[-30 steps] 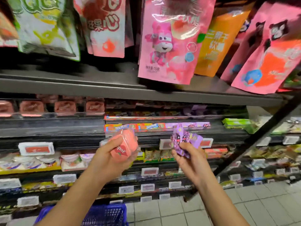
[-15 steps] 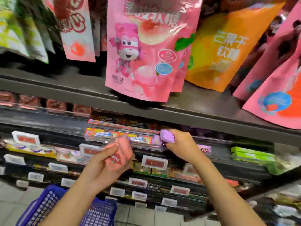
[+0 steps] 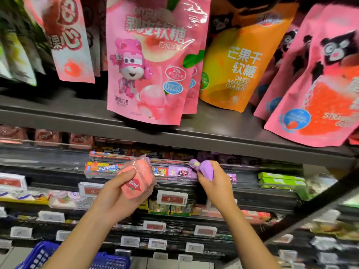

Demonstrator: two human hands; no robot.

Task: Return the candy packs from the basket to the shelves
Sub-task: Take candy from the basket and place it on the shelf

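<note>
The left hand [image 3: 114, 199] has its fingers wrapped around a salmon-pink plastic-wrapped candy pack [image 3: 137, 178], held before the shelves. The right hand [image 3: 215, 184] grips a crumpled purple candy pack [image 3: 206, 168] at the shelf row of purple packs [image 3: 179, 171]. Only the blue plastic basket [image 3: 38, 257] rim shows below, contents hidden

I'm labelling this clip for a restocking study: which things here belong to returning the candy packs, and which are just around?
Part of the job:
- pink candy pack, held in the left hand
- purple candy pack, held in the right hand
- blue basket
- shelf of purple packs

Just around:
- hanging pink bag
- orange mango gummy bag
- price tags
</note>
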